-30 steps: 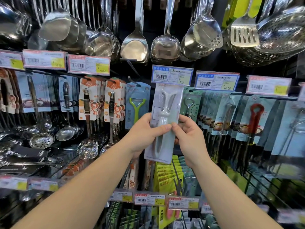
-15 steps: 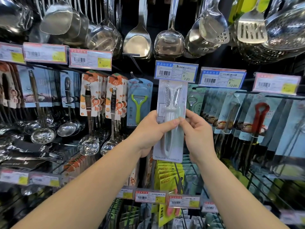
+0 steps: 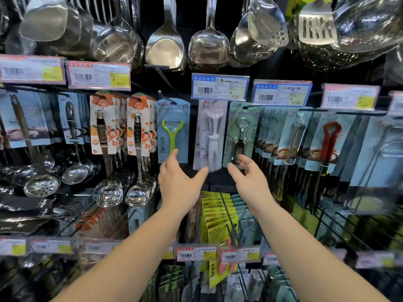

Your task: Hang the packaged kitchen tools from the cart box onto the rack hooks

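My left hand [image 3: 178, 179] and right hand [image 3: 248, 177] are both spread, fingers loose and wide, holding nothing. Both sit just below the white packaged tool [image 3: 210, 136], which hangs on its hook under the blue price tag [image 3: 220, 86] marked 7.20, between the green peeler pack [image 3: 173, 129] and the corkscrew pack [image 3: 239, 134]. Can't see the hook itself, the tag covers it, so I can't swear the hole is fully seated. My left thumb tip is close to the pack's bottom edge; touching or not, can't tell (bit of blur there).

Handling, my guess: light thing, thin card back w/ clear plastic front, probably flexes if squeezed mid-body. Plastic face looks glossy, so likely slick under dry fingers. Best hold is by the two long edges, thumb on front and fingers behind, approx mid-height, so the top hole stays free to meet the hook. Grabbing near the bottom would let the top flop about. The tool inside looks rigid and seems to have a blade or serrated part up top, so I wouldn't press hard on that area. Neighbouring packs hang close on both sides, easy to knock one askew. Cart box isn't in view, so the next pack must be fetched from somewhere out of frame
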A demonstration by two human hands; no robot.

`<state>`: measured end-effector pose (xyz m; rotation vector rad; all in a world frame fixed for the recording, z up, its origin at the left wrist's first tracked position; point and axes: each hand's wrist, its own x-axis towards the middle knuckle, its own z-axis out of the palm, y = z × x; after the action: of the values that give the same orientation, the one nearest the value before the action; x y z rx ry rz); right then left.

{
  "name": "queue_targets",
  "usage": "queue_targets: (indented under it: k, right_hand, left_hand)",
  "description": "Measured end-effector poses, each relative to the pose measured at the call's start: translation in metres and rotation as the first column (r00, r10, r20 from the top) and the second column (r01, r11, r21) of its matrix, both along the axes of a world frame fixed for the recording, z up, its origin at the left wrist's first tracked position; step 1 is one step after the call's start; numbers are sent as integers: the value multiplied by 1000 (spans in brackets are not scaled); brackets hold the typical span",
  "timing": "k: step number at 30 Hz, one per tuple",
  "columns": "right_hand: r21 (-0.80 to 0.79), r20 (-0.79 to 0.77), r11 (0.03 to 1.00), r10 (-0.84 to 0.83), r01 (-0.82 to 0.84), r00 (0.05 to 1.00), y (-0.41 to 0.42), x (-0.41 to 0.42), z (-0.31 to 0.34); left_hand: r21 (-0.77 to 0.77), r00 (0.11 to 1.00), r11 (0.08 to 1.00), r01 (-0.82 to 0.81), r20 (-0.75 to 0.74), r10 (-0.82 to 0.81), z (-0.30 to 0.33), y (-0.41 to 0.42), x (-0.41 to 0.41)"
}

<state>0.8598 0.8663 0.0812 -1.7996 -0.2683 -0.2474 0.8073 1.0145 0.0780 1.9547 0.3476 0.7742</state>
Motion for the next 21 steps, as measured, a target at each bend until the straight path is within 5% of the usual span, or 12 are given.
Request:
queue_targets:
  k: [3,11,21]
  right_hand:
    - [-122,13,988,-92,93,996,-15,-8,-26]
    - [-502,95,825,-246,260,965,-109,-29,-70]
    - [-753,196,462,-523,469,830,-390,-123,-98]
  left_hand:
    - [166,1000,986,-21,17,18,-28,-11,-2]
    - [548,962,793,265,-201,-183,-67,-102,7]
    - [686,794,411,601,-449,-410,-71,-385,-25]
